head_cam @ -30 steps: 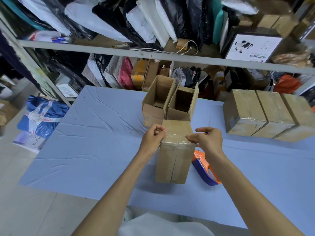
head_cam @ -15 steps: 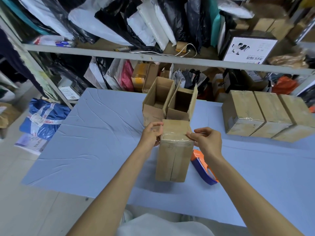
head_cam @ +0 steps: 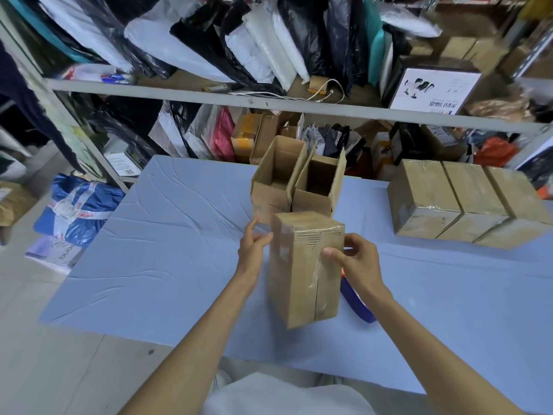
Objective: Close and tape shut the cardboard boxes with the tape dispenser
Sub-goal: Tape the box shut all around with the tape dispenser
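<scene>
A closed cardboard box (head_cam: pixel 302 274) stands on end in the middle of the blue table (head_cam: pixel 167 253), with clear tape over its top and down its front seam. It sits turned a little, one corner toward me. My left hand (head_cam: pixel 254 250) is at its upper left side, fingers spread and touching the taped edge. My right hand (head_cam: pixel 354 259) grips its upper right edge, thumb on the front face. The blue and orange tape dispenser (head_cam: pixel 356 304) lies on the table behind my right wrist, partly hidden. Two open boxes (head_cam: pixel 296 187) stand right behind.
Three taped boxes (head_cam: pixel 466 202) sit in a row at the table's right. Behind the table a metal shelf rack (head_cam: pixel 269 100) holds bags, parcels and cartons. A blue bag (head_cam: pixel 77 211) lies on the floor to the left.
The box has been turned clockwise and tilted, so a corner faces me. My left hand opened and slid off the top edge to the left side; my right hand moved down onto the front.
</scene>
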